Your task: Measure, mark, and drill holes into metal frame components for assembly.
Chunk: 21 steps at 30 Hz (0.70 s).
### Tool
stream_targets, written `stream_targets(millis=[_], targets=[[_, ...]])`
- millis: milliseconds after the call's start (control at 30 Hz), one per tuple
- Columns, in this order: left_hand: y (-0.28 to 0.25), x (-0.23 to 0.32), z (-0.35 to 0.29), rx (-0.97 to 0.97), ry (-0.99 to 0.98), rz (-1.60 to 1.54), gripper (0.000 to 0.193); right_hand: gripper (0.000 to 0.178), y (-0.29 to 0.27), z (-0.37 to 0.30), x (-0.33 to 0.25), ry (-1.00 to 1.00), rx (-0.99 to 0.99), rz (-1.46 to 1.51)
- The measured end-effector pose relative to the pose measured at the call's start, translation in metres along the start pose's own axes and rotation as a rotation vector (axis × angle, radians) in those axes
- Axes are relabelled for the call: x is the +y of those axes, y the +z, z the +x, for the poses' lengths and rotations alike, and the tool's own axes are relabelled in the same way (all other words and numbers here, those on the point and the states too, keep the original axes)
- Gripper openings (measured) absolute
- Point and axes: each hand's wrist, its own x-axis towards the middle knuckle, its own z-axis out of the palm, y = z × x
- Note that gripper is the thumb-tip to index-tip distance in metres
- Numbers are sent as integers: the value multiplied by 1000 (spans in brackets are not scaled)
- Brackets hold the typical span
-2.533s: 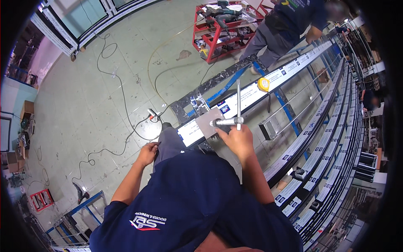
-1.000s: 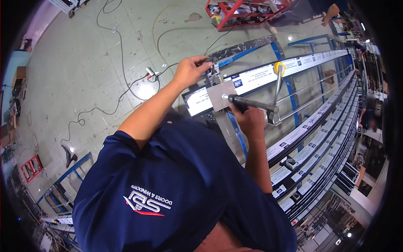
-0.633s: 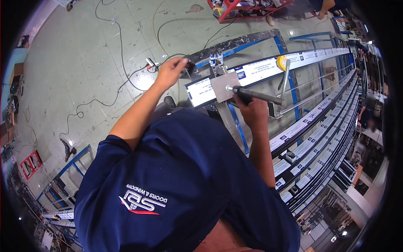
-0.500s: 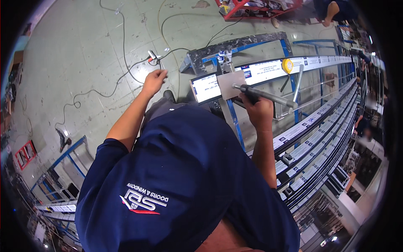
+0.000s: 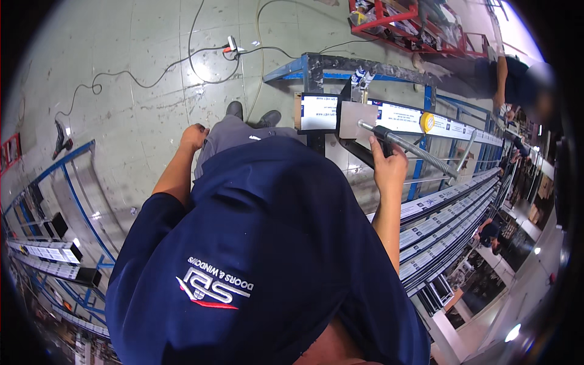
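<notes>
My right hand (image 5: 389,164) is closed around the body of a screw clamp (image 5: 409,148) with a long threaded spindle and a sliding bar handle. The clamp's square grey plate (image 5: 359,120) lies over a long profile (image 5: 395,114) covered in printed white film. My left hand (image 5: 194,135) hangs low beside my thigh, fingers loosely curled, and nothing shows in it. On the profile, right of the plate, lies a round yellow tape measure (image 5: 428,123). Small blue-and-white bottles (image 5: 363,78) stand just beyond the clamp.
A blue metal bench frame (image 5: 292,68) carries the profile. Several wrapped profiles (image 5: 438,234) are stacked to the right. A cable with a white-and-red connector (image 5: 231,44) runs over the floor. A red rack (image 5: 389,24) and another person (image 5: 517,79) are at the far right.
My left hand has dropped back from out in front to beside my thigh. My right hand has shifted slightly along the clamp, and my view has turned, showing more of the far right.
</notes>
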Motion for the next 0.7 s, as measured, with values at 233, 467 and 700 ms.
stream_targets(millis=[233,467,700], targets=[[11,10,6,-55,75,36,56,42,1,0,0,-30,-21,13],[-23,29,15,-16,115,126,52,44,0,-5,4,-14,8,41],[-42,41,14,23,178,117,49,44,0,-4,10,-13,10,36]])
